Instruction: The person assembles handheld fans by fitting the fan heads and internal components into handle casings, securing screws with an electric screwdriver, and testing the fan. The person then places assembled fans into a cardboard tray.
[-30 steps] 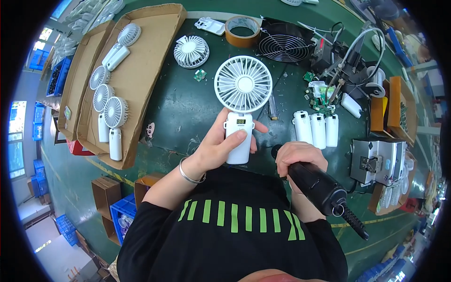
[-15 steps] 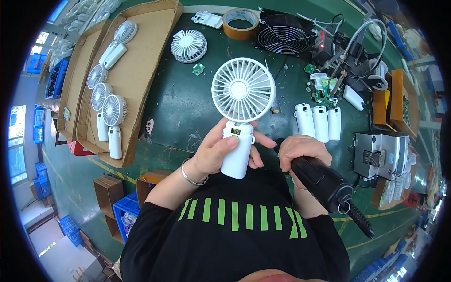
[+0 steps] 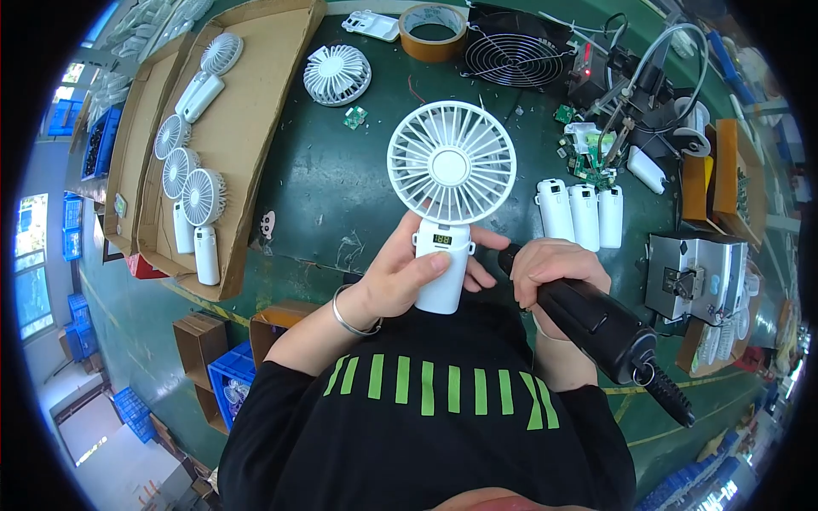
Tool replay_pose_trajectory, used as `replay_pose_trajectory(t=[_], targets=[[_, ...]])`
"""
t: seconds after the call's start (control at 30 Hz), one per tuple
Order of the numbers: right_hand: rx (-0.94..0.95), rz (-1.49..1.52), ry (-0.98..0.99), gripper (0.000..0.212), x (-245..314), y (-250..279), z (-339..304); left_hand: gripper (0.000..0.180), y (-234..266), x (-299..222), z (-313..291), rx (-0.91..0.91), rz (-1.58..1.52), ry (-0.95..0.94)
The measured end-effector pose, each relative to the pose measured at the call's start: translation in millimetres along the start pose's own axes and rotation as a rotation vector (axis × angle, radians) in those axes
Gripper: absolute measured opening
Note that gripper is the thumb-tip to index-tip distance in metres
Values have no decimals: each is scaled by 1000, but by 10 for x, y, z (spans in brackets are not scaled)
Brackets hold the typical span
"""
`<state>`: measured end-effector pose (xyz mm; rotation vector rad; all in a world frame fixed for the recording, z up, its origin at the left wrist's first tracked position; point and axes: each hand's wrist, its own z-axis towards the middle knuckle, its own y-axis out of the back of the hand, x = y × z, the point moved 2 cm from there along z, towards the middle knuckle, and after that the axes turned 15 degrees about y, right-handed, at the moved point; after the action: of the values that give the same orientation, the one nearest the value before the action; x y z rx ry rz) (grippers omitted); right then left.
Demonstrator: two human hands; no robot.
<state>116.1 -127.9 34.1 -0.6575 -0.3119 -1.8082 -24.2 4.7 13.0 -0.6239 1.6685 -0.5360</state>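
Note:
My left hand (image 3: 400, 274) is wrapped round the handle of a white handheld fan (image 3: 449, 165), with the thumb on its front just below a small dark display. The fan stands upright, its round grille facing up at me. Closed in my right hand (image 3: 555, 266) is a black electric screwdriver (image 3: 600, 322), its cord end pointing down to the right. The screwdriver's tip end lies close to my left fingertips; its bit cannot be made out. White handle casings (image 3: 555, 209) stand in a row beyond my right hand.
On the left, a cardboard tray (image 3: 247, 170) holds several white fans. A fan head (image 3: 337, 75), a tape roll (image 3: 432, 32) and a black fan with a wire guard (image 3: 515, 58) lie at the back. Circuit boards (image 3: 588, 157), a soldering stand (image 3: 643, 106) and a metal fixture (image 3: 694, 277) occupy the right.
The fan has moved slightly right and its head looks larger, nearer to me. My right hand and the screwdriver have shifted a little to the right. Both grips are unchanged.

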Motion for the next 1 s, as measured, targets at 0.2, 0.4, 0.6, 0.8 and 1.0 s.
replay_pose_trajectory(t=[0.2, 0.4, 0.6, 0.8, 1.0], targets=[[-140, -39, -144, 18, 66, -99, -64, 56, -21, 30, 28, -220, 50, -85], [-184, -133, -303, 30, 164, -181, 15, 68, 39, 119, -3, -403, 48, 80], [-199, -45, 173, 40, 341, -230, 411, 40, -52, 247, 12, -156, -398, 177], [-117, 113, 225, 19, 398, -412, 402, 43, -28, 418, 19, -184, -118, 231], [-167, 65, 167, 22, 445, -472, 350, 44, -59, 436, -2, -152, -121, 207]])
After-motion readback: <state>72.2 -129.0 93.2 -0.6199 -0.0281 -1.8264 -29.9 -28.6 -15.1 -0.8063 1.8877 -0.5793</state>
